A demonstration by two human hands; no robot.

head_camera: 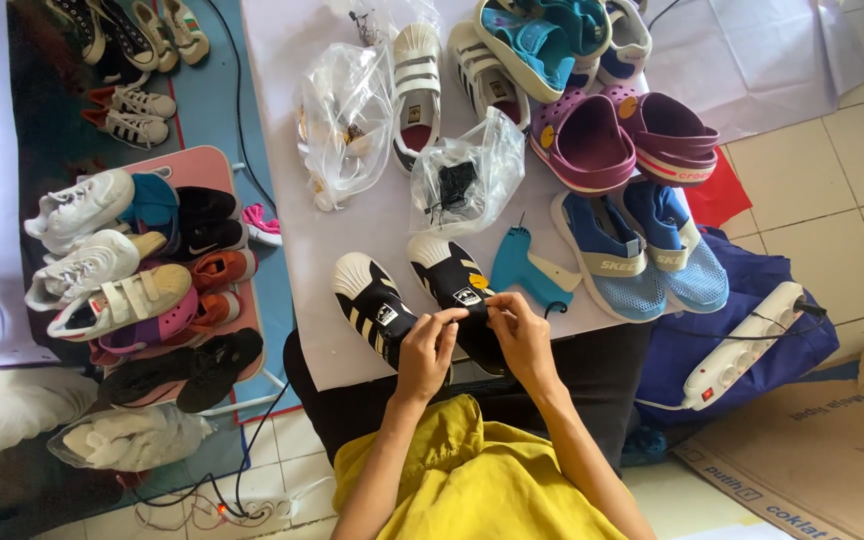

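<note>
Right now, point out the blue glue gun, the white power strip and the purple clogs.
blue glue gun (524, 268): head view, on its body.
white power strip (742, 345): head view, on its middle sockets.
purple clogs (584, 148): head view, on the left clog's upper.

Nearest on the bench (352, 215): a pair of striped shoes (374, 308) side by side, both hands (427, 350) meeting over the right-hand one (457, 290). Just right of it a glue gun (530, 270), then mesh shoes (642, 255). Behind these two plastic bags (347, 120), clogs (627, 140) to their right. Left of the bench, a low table (202, 165) piled with shoes; right, on the floor, a power strip (747, 345), seemingly on a bag (742, 270)
</note>
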